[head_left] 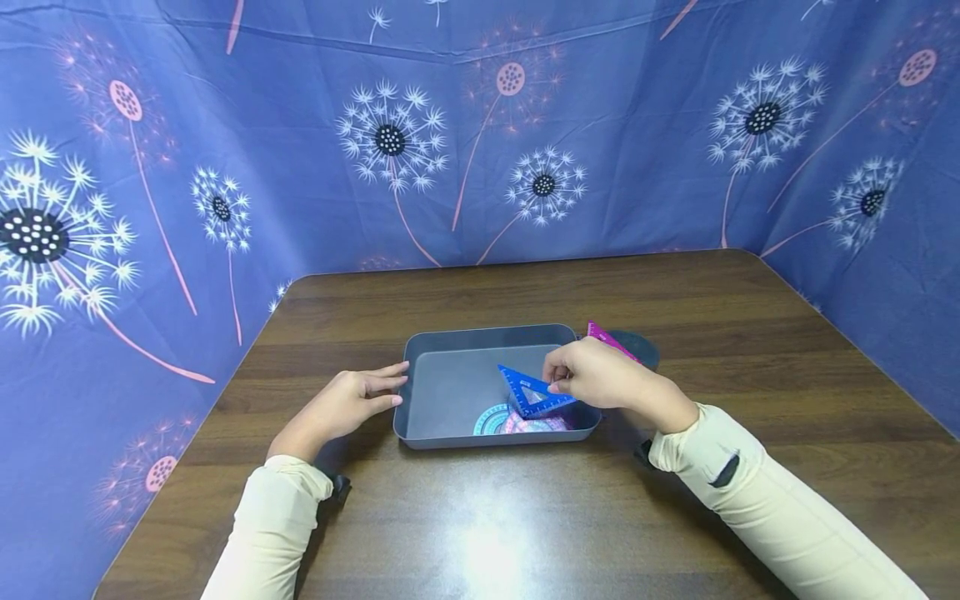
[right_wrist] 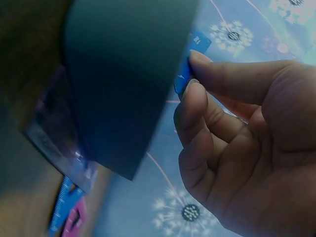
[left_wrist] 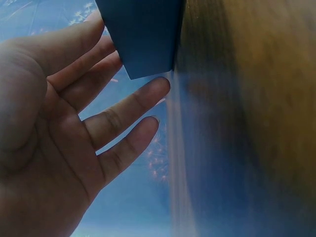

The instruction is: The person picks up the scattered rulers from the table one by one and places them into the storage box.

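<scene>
A right hand (head_left: 596, 375) pinches a translucent blue plastic set square (head_left: 534, 392) above a smooth grey rectangular tray (head_left: 450, 342). The left hand (head_left: 352, 404), fingers straight, touches the tray's rim.

— Where are the two arms?

— Both reach forward from the lower edge of the head view, in pale cream sleeves (head_left: 273, 525) down to the wrists, forearms angling inward toward each other.

— And the left hand (head_left: 341, 407)?

— Low and flat, palm turned down and inward, fingers (left_wrist: 126, 106) straight and slightly spread, pointing to the right. The wrist view shows the open palm, nothing gripped.

— The right hand (head_left: 596, 375)?

— Raised a little higher, wrist bent, knuckles up. Its fingers (right_wrist: 197, 116) curl inward and the thumb meets the fingertips in a pinch. The other fingers fold loosely beneath.
</scene>
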`<state>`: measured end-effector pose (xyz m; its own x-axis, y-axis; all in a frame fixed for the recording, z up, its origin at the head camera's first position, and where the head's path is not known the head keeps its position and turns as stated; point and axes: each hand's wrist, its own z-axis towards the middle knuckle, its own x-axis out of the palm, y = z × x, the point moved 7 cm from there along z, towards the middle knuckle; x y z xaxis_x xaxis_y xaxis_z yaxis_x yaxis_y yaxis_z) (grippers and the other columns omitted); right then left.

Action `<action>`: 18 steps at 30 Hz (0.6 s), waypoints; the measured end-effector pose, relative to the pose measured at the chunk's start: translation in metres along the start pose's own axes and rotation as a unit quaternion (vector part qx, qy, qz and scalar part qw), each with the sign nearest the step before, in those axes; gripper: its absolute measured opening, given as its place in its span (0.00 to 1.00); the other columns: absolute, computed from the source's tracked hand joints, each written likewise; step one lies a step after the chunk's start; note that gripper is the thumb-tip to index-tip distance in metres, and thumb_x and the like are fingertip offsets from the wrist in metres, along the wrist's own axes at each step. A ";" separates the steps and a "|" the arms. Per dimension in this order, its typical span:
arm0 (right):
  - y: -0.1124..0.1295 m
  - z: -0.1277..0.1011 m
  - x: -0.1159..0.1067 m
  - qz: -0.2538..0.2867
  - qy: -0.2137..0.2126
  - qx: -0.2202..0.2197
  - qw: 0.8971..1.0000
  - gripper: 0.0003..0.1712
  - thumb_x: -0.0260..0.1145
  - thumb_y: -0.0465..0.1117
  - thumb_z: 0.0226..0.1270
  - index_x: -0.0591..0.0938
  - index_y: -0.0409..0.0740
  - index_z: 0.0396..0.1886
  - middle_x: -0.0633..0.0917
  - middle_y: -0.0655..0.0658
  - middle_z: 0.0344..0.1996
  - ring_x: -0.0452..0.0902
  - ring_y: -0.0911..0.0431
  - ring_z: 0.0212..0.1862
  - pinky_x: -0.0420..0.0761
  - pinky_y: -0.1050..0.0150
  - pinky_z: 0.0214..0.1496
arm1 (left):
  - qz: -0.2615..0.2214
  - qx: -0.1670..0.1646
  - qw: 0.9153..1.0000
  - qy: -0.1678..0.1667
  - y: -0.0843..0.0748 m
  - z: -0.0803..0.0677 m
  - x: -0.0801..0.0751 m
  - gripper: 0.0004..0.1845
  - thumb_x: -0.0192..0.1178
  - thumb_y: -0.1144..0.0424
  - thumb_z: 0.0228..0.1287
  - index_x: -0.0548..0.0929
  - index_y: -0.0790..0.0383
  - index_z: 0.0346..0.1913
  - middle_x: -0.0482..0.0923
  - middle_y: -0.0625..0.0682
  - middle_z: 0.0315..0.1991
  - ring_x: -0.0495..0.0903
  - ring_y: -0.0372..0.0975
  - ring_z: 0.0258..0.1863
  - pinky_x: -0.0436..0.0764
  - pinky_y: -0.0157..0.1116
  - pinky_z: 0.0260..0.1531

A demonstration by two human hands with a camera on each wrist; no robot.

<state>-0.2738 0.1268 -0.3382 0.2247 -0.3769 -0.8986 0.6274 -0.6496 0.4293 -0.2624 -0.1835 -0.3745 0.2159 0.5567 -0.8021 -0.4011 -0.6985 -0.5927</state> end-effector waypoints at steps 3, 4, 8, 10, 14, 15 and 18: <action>0.000 0.001 0.010 0.001 0.021 -0.002 1.000 0.03 0.71 0.33 0.63 0.85 0.45 0.31 0.79 0.57 0.22 0.71 0.63 0.26 0.75 0.67 0.30 | 0.000 0.001 1.000 0.000 0.000 0.000 0.000 0.21 0.62 0.60 0.70 0.80 0.65 0.63 0.70 0.48 0.70 0.66 0.49 0.70 0.68 0.52 0.66; 0.000 0.001 0.013 0.003 0.029 0.001 1.000 0.03 0.71 0.34 0.64 0.85 0.45 0.31 0.80 0.57 0.23 0.71 0.63 0.27 0.75 0.67 0.31 | -0.001 0.001 1.000 0.000 0.000 0.000 0.000 0.21 0.62 0.60 0.70 0.80 0.65 0.63 0.70 0.48 0.70 0.66 0.49 0.70 0.68 0.53 0.66; -0.001 0.002 0.025 0.010 0.062 0.008 0.998 0.02 0.71 0.36 0.64 0.85 0.45 0.33 0.81 0.56 0.24 0.73 0.63 0.28 0.77 0.66 0.34 | 0.001 0.004 1.000 0.001 -0.001 0.000 0.000 0.22 0.62 0.60 0.70 0.80 0.65 0.63 0.70 0.49 0.70 0.66 0.49 0.70 0.68 0.52 0.66; 0.001 0.003 0.030 0.010 0.071 0.002 0.997 0.03 0.71 0.36 0.64 0.84 0.45 0.33 0.81 0.57 0.23 0.73 0.64 0.28 0.77 0.67 0.34 | 0.004 0.006 1.000 0.001 -0.001 0.000 0.000 0.22 0.62 0.60 0.70 0.80 0.66 0.63 0.70 0.48 0.70 0.66 0.49 0.70 0.68 0.52 0.66; 0.005 0.004 0.038 0.015 0.076 -0.017 0.997 0.04 0.71 0.36 0.64 0.83 0.46 0.32 0.79 0.58 0.22 0.73 0.65 0.28 0.76 0.68 0.34 | 0.007 0.012 1.000 -0.001 -0.001 0.001 -0.001 0.22 0.62 0.60 0.70 0.80 0.66 0.62 0.70 0.49 0.70 0.66 0.49 0.70 0.68 0.52 0.66; 0.006 0.004 0.039 0.018 0.076 -0.020 0.997 0.04 0.71 0.35 0.64 0.83 0.46 0.32 0.79 0.58 0.22 0.73 0.65 0.28 0.76 0.68 0.34 | 0.008 0.012 1.000 0.000 -0.001 0.001 -0.001 0.22 0.62 0.60 0.70 0.80 0.66 0.62 0.70 0.49 0.70 0.67 0.49 0.70 0.68 0.52 0.66; 0.009 0.005 0.042 0.023 0.075 -0.034 0.996 0.04 0.71 0.36 0.65 0.82 0.46 0.33 0.79 0.58 0.22 0.72 0.66 0.28 0.76 0.68 0.34 | 0.007 0.011 1.000 0.000 -0.001 0.000 -0.001 0.22 0.62 0.60 0.70 0.80 0.66 0.62 0.70 0.49 0.70 0.66 0.49 0.70 0.68 0.52 0.66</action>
<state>-0.2619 0.1016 -0.3716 0.3597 -0.2981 -0.8842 0.6622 -0.5861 0.4670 -0.2625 -0.1832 -0.3730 0.2099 0.5478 -0.8099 -0.4229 -0.6960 -0.5803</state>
